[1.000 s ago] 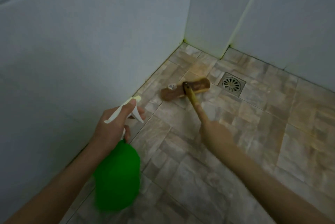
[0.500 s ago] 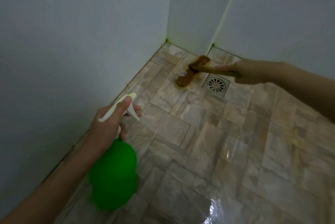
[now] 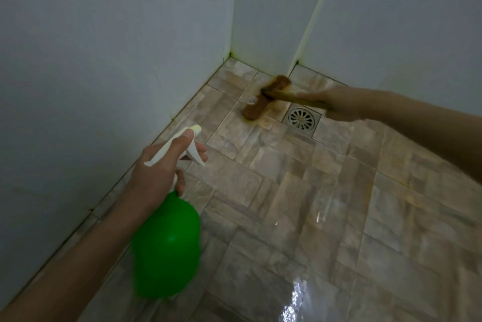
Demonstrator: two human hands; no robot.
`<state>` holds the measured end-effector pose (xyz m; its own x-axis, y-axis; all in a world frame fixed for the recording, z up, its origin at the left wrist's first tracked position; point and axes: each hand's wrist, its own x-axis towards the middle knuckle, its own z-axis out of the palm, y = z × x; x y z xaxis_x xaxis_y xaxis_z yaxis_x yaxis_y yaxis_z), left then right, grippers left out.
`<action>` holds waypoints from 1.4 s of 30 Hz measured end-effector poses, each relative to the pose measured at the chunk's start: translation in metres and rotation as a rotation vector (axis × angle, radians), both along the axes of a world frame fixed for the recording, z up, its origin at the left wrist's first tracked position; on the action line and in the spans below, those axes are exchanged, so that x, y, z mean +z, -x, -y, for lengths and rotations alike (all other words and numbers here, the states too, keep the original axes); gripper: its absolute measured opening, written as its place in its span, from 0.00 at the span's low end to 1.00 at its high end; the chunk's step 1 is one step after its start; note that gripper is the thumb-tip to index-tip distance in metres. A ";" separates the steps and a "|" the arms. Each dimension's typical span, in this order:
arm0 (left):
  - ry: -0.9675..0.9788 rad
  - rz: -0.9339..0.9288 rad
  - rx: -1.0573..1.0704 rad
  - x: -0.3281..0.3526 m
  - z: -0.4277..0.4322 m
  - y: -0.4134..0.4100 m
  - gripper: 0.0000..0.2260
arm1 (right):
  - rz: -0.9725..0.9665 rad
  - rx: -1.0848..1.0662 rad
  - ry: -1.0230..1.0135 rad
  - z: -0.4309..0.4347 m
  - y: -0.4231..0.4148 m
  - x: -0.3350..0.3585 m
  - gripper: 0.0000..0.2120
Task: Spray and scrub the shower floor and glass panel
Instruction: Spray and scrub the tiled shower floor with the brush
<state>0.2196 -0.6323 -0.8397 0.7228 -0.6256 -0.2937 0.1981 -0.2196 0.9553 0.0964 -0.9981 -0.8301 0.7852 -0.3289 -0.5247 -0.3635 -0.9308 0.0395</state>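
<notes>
Grips scrub brush (image 3: 260,105) in right hand (image 3: 339,106), head at nine o'clock, lying one-to-seven; clasps spray bottle (image 3: 167,248) in farther left hand (image 3: 161,167).

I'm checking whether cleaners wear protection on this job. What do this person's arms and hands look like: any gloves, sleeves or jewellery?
Both are bare. The left hand and the right hand wear no gloves, and no ring shows. The left forearm and the right forearm are uncovered up to the picture's edge: no sleeve, watch or bracelet in view.
</notes>
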 end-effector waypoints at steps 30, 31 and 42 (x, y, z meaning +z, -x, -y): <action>-0.311 0.003 -0.218 -0.004 0.085 0.024 0.21 | 0.178 -0.374 0.069 -0.007 0.055 -0.038 0.39; -0.320 -0.012 -0.231 -0.005 0.094 0.027 0.21 | 0.176 -0.415 0.080 -0.002 0.071 -0.038 0.39; -0.291 0.024 -0.295 -0.011 0.133 0.066 0.22 | 0.051 -0.699 0.074 -0.045 0.185 -0.009 0.40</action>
<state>0.1535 -0.7657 -0.8503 0.5334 -0.7005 -0.4740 0.0649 -0.5248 0.8487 -0.0883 -0.9533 -0.8394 0.3997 -0.7990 -0.4494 -0.8786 -0.4736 0.0606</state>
